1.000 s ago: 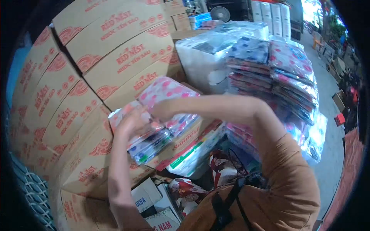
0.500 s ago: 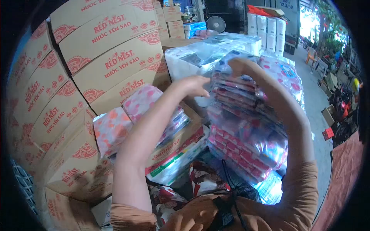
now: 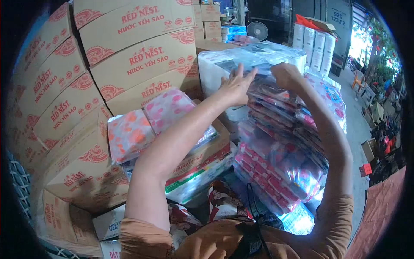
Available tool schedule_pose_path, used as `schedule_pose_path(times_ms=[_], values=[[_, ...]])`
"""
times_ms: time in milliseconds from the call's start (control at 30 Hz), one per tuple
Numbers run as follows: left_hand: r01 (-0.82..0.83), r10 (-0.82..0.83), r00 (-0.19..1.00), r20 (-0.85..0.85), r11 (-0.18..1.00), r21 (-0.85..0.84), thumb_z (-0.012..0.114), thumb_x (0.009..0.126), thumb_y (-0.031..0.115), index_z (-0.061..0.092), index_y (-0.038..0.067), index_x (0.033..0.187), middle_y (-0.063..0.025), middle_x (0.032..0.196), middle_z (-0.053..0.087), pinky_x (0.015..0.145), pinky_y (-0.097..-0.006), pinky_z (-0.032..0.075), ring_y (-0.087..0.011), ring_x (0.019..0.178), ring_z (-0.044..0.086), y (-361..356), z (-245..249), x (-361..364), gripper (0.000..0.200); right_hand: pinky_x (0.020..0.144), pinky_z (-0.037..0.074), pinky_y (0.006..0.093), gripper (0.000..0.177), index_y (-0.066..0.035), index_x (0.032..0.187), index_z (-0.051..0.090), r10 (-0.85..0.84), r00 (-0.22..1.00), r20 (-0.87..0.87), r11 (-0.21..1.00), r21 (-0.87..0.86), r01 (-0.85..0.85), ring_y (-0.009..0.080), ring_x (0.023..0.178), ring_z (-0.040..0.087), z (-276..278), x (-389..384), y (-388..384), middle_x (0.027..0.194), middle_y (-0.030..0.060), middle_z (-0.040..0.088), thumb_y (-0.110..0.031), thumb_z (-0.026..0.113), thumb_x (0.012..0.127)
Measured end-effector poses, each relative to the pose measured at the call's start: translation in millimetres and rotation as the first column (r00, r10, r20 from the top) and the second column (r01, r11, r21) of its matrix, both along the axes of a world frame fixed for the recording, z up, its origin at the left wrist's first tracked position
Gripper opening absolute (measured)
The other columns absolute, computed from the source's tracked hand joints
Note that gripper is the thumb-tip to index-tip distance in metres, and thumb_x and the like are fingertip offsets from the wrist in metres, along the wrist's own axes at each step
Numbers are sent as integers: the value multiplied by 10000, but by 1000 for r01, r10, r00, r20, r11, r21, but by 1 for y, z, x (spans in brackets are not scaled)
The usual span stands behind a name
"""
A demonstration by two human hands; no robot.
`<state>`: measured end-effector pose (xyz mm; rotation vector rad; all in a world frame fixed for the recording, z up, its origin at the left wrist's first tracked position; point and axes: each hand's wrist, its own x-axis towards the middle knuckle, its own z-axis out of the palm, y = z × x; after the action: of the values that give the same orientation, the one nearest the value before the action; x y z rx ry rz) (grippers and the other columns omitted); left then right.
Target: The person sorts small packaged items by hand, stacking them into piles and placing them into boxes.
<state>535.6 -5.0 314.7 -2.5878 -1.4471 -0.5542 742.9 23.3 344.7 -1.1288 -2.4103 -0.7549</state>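
Observation:
Fingers spread, my left hand (image 3: pixel 236 86) is at the upper left edge of a tall stack of plastic-wrapped packages (image 3: pixel 274 114). My right hand (image 3: pixel 286 76) is curled at the top of the same stack, its fingertips bent inward; what it grips, if anything, is hidden. Clear plastic covers the stack's top. Lower in the pile are packs with pink and red patterns (image 3: pixel 267 179). To the left, an orange-dotted pack (image 3: pixel 130 134) and a pink-dotted pack (image 3: pixel 169 108) lie on a cardboard box (image 3: pixel 202 157).
Large cartons (image 3: pixel 142 56) are stacked on the left. Behind the packages stands a big plastic-wrapped bundle (image 3: pixel 211 71). White wrapped rolls (image 3: pixel 315 47) and a fan (image 3: pixel 257 31) are farther back. A walkway (image 3: pixel 355 125) runs along the right, with an orange chair (image 3: pixel 358 80).
The view has shifted so the scene sits more to the right. My left hand has moved up against the stack with its fingers spread; my right hand has curled at the stack's top.

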Motion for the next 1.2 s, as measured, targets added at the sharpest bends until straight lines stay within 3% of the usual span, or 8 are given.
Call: schedule_pose_path(times_ms=[167, 233, 367, 567, 800, 1000, 1100, 1200], values=[[19, -78, 981, 175, 949, 315, 670, 640, 411, 192, 315, 1324, -174, 1378, 151, 870, -600, 257, -364, 1230, 247, 4, 12, -20, 840, 610, 437, 408, 101, -11, 755, 535, -77, 997, 16, 996, -48, 77, 347, 707, 561, 47, -36, -80, 718, 176, 564, -39, 490, 670], [141, -227, 968, 107, 846, 514, 680, 666, 322, 404, 238, 1226, -110, 1232, 433, 830, -543, 296, -259, 1156, 395, -2, 18, -32, 630, 611, 435, 408, 94, -7, 760, 530, -64, 996, 56, 996, -51, 66, 346, 702, 560, 52, -44, -97, 710, 174, 561, -29, 486, 681], [221, -283, 958, 51, 838, 499, 619, 702, 218, 608, 132, 823, -56, 777, 607, 732, -455, 383, -216, 792, 582, -6, 23, -52, 148, 643, 436, 404, 189, -20, 889, 540, -39, 998, -39, 991, -128, 33, 345, 753, 566, 54, -64, -109, 786, 184, 577, -83, 533, 711], [314, -378, 922, 90, 861, 401, 531, 663, 78, 605, 210, 983, -123, 871, 608, 705, -386, 465, -305, 814, 582, 13, 64, -118, 354, 720, 442, 397, 424, -59, 1062, 523, -35, 999, 22, 980, -195, 39, 357, 811, 560, 80, -116, -99, 868, 201, 581, -89, 606, 648], [-222, 245, 969, 38, 789, 573, 492, 688, 74, 614, 186, 960, -82, 844, 617, 724, -395, 438, -240, 810, 589, -97, 113, -227, 318, 604, 470, 410, 218, -66, 950, 524, 277, 944, -177, 943, 238, -232, 343, 674, 582, 68, -244, -79, 773, 171, 591, -62, 495, 733], [-330, 538, 842, -20, 545, 771, 511, 713, 129, 575, 155, 1036, -126, 1164, 462, 847, -469, 288, -286, 1074, 404, -154, -17, -303, 330, 742, 423, 404, 301, -101, 1073, 502, 721, 602, -344, 693, 373, -617, 294, 890, 541, -71, -359, -55, 984, 126, 555, -116, 489, 773], [-652, 766, 632, -113, 605, 457, 505, 770, 219, 474, 199, 1171, -167, 1250, 381, 887, -519, 261, -334, 1148, 347, -182, -100, -319, 403, 794, 396, 430, 399, -139, 1119, 474, 569, 773, -279, 796, -48, -603, 281, 973, 481, -158, -396, -69, 1029, 90, 508, -201, 535, 730], [-816, 817, 572, -80, 576, 43, 480, 817, 271, 394, 243, 1248, -180, 1299, 327, 902, -532, 271, -359, 1194, 306, -201, -146, -328, 440, 814, 367, 488, 405, -158, 1100, 486, 567, 771, -291, 787, -86, -611, 269, 1018, 448, -197, -403, -84, 1055, 63, 489, -291, 559, 725]])
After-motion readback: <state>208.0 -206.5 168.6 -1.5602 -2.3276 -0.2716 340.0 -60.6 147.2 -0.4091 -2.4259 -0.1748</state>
